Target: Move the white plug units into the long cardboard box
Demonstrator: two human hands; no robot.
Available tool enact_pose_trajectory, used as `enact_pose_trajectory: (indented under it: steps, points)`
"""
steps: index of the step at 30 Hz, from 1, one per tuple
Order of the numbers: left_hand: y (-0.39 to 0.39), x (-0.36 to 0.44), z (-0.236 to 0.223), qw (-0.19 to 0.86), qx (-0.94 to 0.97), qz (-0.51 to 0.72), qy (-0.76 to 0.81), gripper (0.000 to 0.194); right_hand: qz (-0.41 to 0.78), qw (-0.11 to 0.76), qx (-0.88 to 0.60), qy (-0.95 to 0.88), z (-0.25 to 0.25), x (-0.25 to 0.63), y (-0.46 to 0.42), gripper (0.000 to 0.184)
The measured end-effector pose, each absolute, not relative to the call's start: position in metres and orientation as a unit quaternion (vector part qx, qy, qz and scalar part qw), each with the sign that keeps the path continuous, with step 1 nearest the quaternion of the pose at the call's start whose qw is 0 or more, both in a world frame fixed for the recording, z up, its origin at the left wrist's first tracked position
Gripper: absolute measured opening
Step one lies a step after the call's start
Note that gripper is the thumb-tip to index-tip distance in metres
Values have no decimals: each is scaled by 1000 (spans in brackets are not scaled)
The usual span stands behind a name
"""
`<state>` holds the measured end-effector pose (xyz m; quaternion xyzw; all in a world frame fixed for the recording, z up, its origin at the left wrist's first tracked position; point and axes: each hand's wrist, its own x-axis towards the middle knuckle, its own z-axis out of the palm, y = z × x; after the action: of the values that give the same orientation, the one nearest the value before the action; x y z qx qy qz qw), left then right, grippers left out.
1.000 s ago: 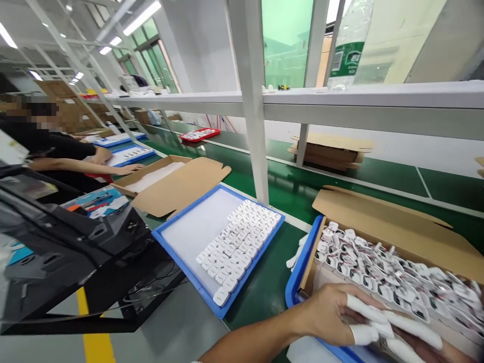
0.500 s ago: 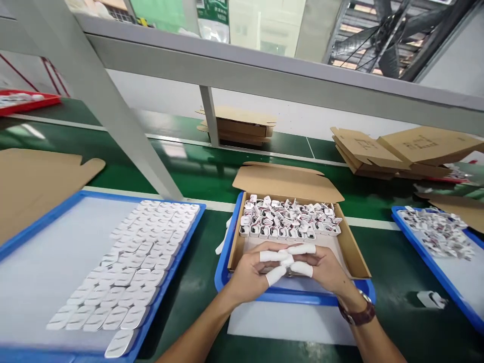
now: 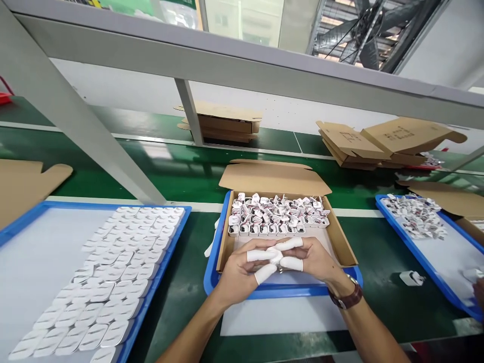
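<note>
My left hand [image 3: 242, 269] and my right hand [image 3: 315, 257] meet over the front of an open cardboard box [image 3: 344, 247]. White finger cots cover the thumbs and index fingers. Between the fingertips of both hands is a small white part [image 3: 277, 257], mostly hidden by the fingers; a bit of metal shows under it. Beyond my hands, rows of small white housings [image 3: 274, 230] with thin dark red wires fill the back of the box. The box rests in a blue-rimmed tray [image 3: 264, 291].
On the left, a blue tray [image 3: 49, 237] holds rows of white rounded-square pieces [image 3: 113, 290]. At right, another blue tray [image 3: 449, 272] carries a heap of white wired parts [image 3: 414, 214], with another person's hand [image 3: 479, 292] at its edge. One loose white housing [image 3: 412, 278] lies between trays.
The view has swung right, so everything sits further left. My hands still hold the white part together over the box. Another person's hand has come into view at the right edge.
</note>
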<state>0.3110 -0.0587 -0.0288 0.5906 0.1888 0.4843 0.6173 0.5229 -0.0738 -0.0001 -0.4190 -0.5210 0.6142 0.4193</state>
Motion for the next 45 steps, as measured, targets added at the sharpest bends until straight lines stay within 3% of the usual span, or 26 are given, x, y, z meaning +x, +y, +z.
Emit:
enact_pose_trajectory:
  steps: [10,22,36,45]
  points:
    - [-60,313,-27,618,574,493,213,26,603,418,-417,-536,-1,520,-75,32]
    - [-63,316,-31,523,618,539,233,30,582,441,-427,-534,-17,511,-81,31]
    - [-61,314,-30,638,527,507,243,21,514,493,-466,-525,-16,501,-84,28]
    - [-62,316,-28,674,498,489,241,23,479,468,-456,-586,-13,497,-86,23]
